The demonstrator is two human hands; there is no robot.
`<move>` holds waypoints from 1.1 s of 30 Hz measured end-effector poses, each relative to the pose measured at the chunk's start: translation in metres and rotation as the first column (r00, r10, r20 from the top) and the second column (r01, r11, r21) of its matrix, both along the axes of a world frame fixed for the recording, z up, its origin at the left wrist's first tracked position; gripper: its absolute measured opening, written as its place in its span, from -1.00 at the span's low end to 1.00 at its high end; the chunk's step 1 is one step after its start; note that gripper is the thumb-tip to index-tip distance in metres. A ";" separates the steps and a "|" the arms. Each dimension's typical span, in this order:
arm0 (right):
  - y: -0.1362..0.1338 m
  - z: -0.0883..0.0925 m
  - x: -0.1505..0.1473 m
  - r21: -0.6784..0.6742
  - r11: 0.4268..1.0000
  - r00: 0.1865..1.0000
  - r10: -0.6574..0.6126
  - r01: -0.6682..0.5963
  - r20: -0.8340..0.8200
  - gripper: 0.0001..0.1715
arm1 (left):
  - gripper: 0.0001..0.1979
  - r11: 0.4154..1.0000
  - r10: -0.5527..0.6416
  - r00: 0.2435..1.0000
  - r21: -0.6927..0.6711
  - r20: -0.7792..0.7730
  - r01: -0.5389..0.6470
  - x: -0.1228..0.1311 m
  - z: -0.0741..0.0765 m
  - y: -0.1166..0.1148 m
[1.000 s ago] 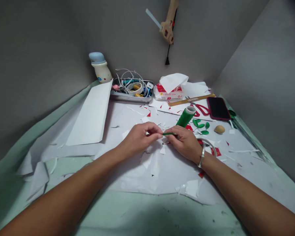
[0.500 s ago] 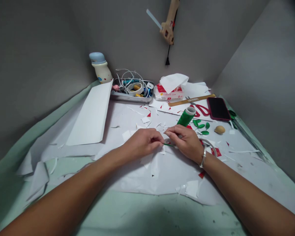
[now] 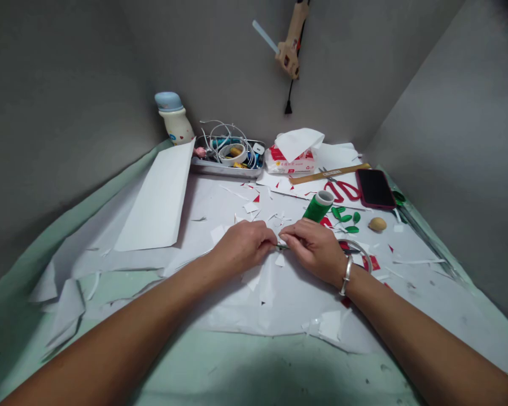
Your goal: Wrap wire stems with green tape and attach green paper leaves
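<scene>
My left hand point(image 3: 248, 245) is closed in a pinch on a thin green stem point(image 3: 283, 247), which runs from its fingertips toward the right. Close beside it, my right hand point(image 3: 315, 245) has thumb and forefinger pressed together above the stem's other end; what lies in that pinch is too small to make out. A green thread spool point(image 3: 316, 208) stands tilted just behind the right hand. Several green leaf shapes point(image 3: 346, 216) lie to its right. Partly covered by the right wrist is a white ring-shaped roll point(image 3: 366, 251).
Paper scraps point(image 3: 251, 207) litter the white sheet. Behind are a metal tray point(image 3: 228, 171) of supplies, a bottle point(image 3: 175, 121), tissues point(image 3: 290, 162), red-handled scissors point(image 3: 347, 190), a ruler point(image 3: 330, 173) and a phone point(image 3: 376, 189). A folded white card point(image 3: 156, 197) stands left. A glue gun point(image 3: 288, 53) hangs above.
My right hand has moved slightly left, closer to the left hand, so less of the green stem shows between them. The left hand has shifted slightly left.
</scene>
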State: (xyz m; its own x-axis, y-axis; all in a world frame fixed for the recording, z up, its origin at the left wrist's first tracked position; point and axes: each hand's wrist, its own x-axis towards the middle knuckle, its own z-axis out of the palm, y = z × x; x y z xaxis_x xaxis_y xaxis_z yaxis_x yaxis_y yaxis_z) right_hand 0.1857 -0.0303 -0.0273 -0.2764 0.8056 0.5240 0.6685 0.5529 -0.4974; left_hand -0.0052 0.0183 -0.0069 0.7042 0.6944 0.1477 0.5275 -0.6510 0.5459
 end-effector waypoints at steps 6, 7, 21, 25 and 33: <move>0.008 -0.006 0.008 -0.192 0.978 0.978 -0.111 0.076 -0.179 -0.82 | -0.85 0.932 0.040 0.982 -0.361 0.185 0.031 0.000 0.006 -0.001; 0.008 -0.006 0.008 -0.215 0.973 0.974 -0.123 0.081 -0.189 -0.81 | -0.86 0.921 0.063 0.978 -0.389 0.198 0.019 0.000 0.007 -0.001; 0.009 -0.010 0.007 -0.197 0.978 0.987 -0.095 0.068 -0.128 -0.82 | -0.86 0.890 0.112 0.971 -0.456 0.213 -0.002 0.000 0.012 0.001; 0.005 -0.011 0.003 -0.119 0.992 0.999 -0.037 0.035 -0.010 -0.82 | -0.87 0.889 0.208 0.950 -0.451 0.235 -0.083 0.000 0.009 0.003; -0.004 0.000 -0.004 0.077 0.994 0.990 0.065 -0.076 0.127 -0.82 | -0.83 0.958 0.229 0.966 -0.205 0.118 -0.202 -0.001 0.003 0.002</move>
State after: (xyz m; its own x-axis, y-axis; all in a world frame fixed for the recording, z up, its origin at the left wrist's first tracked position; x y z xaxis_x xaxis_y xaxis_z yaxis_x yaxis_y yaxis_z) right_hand 0.1817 -0.0346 -0.0271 -0.3978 0.7378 0.5453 0.6799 0.6361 -0.3647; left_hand -0.0063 0.0201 -0.0043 0.5165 0.8521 0.0847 0.5537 -0.4078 0.7261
